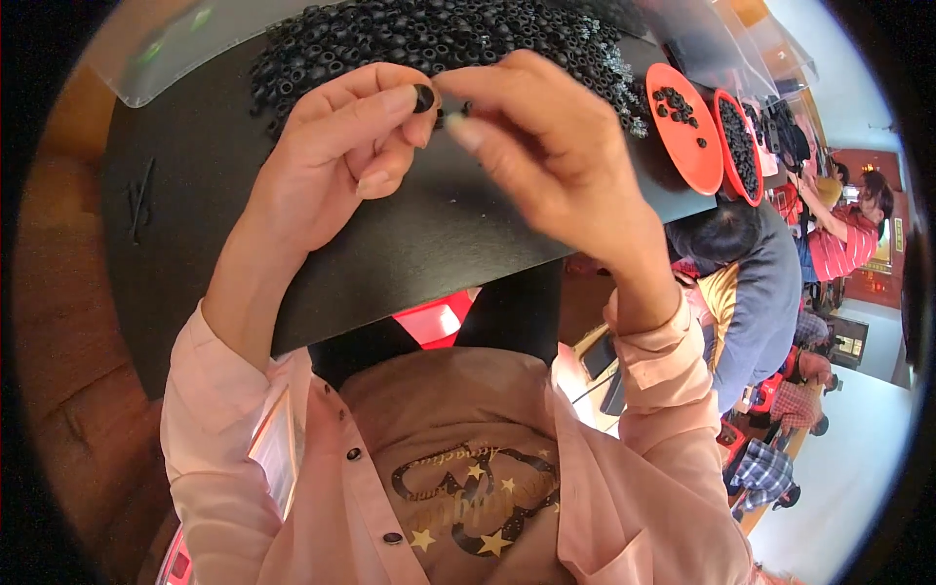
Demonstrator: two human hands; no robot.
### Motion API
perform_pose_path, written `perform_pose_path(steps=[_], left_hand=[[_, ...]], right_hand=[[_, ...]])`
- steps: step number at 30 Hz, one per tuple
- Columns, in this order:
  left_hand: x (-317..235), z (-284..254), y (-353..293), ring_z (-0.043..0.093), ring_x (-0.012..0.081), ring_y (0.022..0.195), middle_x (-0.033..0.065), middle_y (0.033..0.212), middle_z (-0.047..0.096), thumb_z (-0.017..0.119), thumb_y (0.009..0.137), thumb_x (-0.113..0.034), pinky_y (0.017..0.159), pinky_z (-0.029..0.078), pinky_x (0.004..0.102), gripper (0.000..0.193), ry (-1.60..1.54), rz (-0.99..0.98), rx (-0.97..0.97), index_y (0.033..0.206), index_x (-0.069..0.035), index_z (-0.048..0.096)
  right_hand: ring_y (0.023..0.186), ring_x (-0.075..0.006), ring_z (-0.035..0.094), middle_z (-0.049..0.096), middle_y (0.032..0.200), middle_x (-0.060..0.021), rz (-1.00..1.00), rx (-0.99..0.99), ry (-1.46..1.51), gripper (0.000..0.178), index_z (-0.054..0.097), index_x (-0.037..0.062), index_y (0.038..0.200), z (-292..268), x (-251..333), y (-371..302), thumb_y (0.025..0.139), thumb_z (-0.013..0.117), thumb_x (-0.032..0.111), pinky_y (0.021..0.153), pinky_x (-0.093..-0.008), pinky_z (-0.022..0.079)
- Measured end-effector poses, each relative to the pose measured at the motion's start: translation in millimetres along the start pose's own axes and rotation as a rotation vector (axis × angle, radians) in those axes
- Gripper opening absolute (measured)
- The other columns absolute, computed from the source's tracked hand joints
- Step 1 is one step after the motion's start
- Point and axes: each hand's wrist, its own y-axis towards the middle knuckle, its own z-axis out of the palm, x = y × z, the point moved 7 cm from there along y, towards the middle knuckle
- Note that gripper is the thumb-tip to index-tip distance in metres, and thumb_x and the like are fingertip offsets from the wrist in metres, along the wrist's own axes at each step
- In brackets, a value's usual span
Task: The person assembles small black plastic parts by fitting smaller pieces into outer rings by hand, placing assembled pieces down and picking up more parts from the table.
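A small round black plastic piece with a dark hollow centre [423,97] is pinched between the thumb and forefinger of my left hand [341,136], above the far part of the table. The other fingers of that hand curl below it. Close by on the right, my right hand [556,136] reaches its forefinger tip to the edge of the piece. Its thumb stands apart from the forefinger and is a little blurred; I see nothing held there. Just beyond both hands spreads a large heap of similar black ring-like pieces [390,44].
The black table [195,234] has a few thin dark sticks [141,200] at its left. At the right stand a red plate [687,146] with several small black parts and a red bowl [746,185] full of them. Clear plastic pieces [624,73] edge the heap. Other people [760,292] sit at the right.
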Motion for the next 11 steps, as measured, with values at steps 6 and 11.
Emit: perform_pose_path(steps=[6, 11], left_hand=[[-1.2, -2.5, 5.1, 0.038, 0.0048, 0.047, 0.0039, 0.076, 0.053, 0.043, 0.097, -0.025, 0.041, 0.029, 0.017, 0.028, -0.006, 0.04, 0.008, 0.104, -0.001, 0.054], [11.5, -28.6, 18.2, 0.038, 0.0052, 0.048, 0.0041, 0.076, 0.053, 0.042, 0.097, -0.029, 0.041, 0.029, 0.0172, 0.031, 0.015, 0.041, 0.021, 0.099, 0.0, 0.055]], right_hand=[[0.064, -0.0172, 0.052, 0.052, 0.075, -0.0073, 0.185, 0.094, -0.276, 0.009, 0.061, -0.0004, 0.092, -9.4, -72.2, -13.1, 0.084, 0.059, 0.003, 0.058, -0.0278, 0.042], [0.072, -0.0222, 0.059, 0.058, 0.082, -0.0113, 0.142, 0.195, -0.416, 0.012, 0.061, 0.0, 0.092, 18.7, -101.1, -1.0, 0.085, 0.059, 0.01, 0.065, -0.0364, 0.046]])
